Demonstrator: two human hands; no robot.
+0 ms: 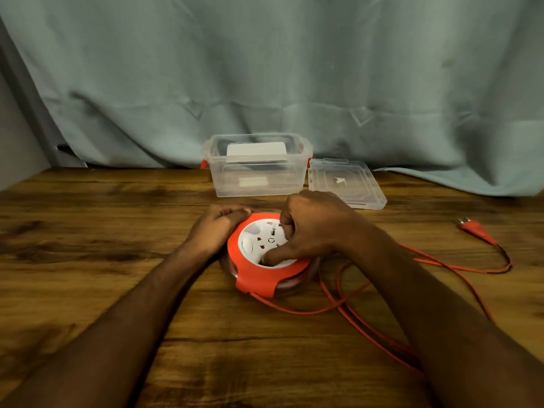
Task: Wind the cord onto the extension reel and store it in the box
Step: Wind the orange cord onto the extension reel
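An orange extension reel with a white socket face lies flat on the wooden table. My left hand grips its far left rim. My right hand rests on the white face, fingers curled, thumb pressed into the hollow at the near edge. The orange cord leaves the reel's front and loops loosely over the table to the right, partly under my right forearm. Its plug lies at the far right. A clear plastic box with orange latches stands open behind the reel.
The box's clear lid lies flat on the table to the right of the box. A grey-green cloth hangs behind and spills onto the table at the right. A white label or card shows inside the box.
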